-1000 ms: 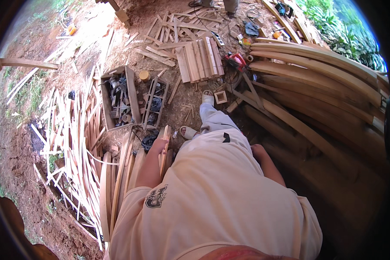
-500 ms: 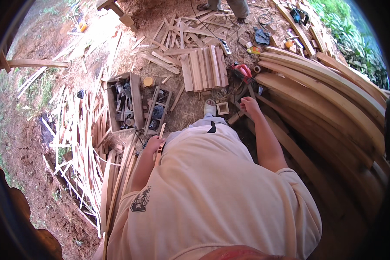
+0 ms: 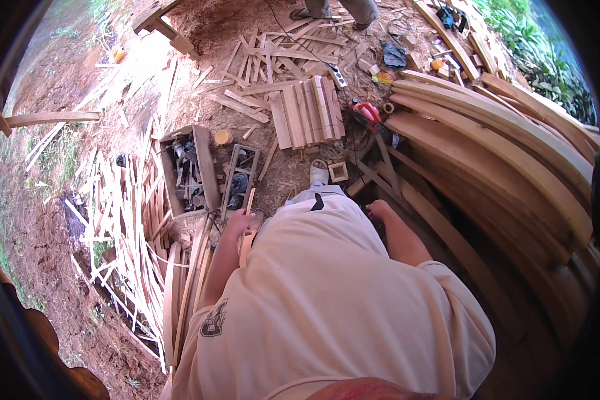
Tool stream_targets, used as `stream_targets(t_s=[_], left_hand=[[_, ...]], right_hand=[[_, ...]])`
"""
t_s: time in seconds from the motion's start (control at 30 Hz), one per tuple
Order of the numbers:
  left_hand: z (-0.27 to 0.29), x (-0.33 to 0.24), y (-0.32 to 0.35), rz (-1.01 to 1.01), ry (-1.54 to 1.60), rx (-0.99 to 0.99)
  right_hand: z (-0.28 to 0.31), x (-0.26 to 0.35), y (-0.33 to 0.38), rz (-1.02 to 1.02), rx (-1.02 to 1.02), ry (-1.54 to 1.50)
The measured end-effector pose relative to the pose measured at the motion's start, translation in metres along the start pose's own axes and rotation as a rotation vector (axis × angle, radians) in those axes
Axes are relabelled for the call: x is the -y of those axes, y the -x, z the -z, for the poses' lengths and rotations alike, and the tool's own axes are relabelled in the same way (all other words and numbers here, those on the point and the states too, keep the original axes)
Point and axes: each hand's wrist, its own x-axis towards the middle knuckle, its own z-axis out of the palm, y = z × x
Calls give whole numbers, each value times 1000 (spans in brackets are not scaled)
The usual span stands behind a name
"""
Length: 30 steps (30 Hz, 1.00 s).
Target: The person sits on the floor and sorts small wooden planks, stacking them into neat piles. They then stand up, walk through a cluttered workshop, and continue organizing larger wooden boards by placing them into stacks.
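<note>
My left hand is at my left side, its fingers wrapped round a narrow wooden strip. One end of the strip pokes up past the fingers, and the rest runs down beside my shirt. My right hand hangs by my right hip with the fingers curled in, and nothing shows sticking out of it. In front of my sandalled foot lies a row of short planed boards, side by side. A small square wooden frame rests right of the foot.
A wooden box of tools and an open wooden tray sit front left. Thin offcuts heap up at left. Long curved planks fill the right. A red power tool lies near them. Another person's legs stand at the far edge.
My right hand has dropped back from in front of me to beside my hip. My left hand keeps the wooden strip, its upper end still showing. The view has shifted slightly.
</note>
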Motion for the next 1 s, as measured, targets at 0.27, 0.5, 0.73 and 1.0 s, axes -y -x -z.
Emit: stream_targets(t_s=[0.27, 0.5, 0.73, 1.0], left_hand=[[-2, 58, 6, 83, -159, 36], [-4, 46, -7, -12, -92, 16], [-7, -5, 1, -72, -2, -17], [-8, 35, 11, 7, 64, -98]], right_hand=[[22, 19, 4, 57, -103, -257], [27, 69, 0, 223, -130, -307], [31, 71, -10, 210, -88, -180], [46, 43, -8, 115, -108, -163]])
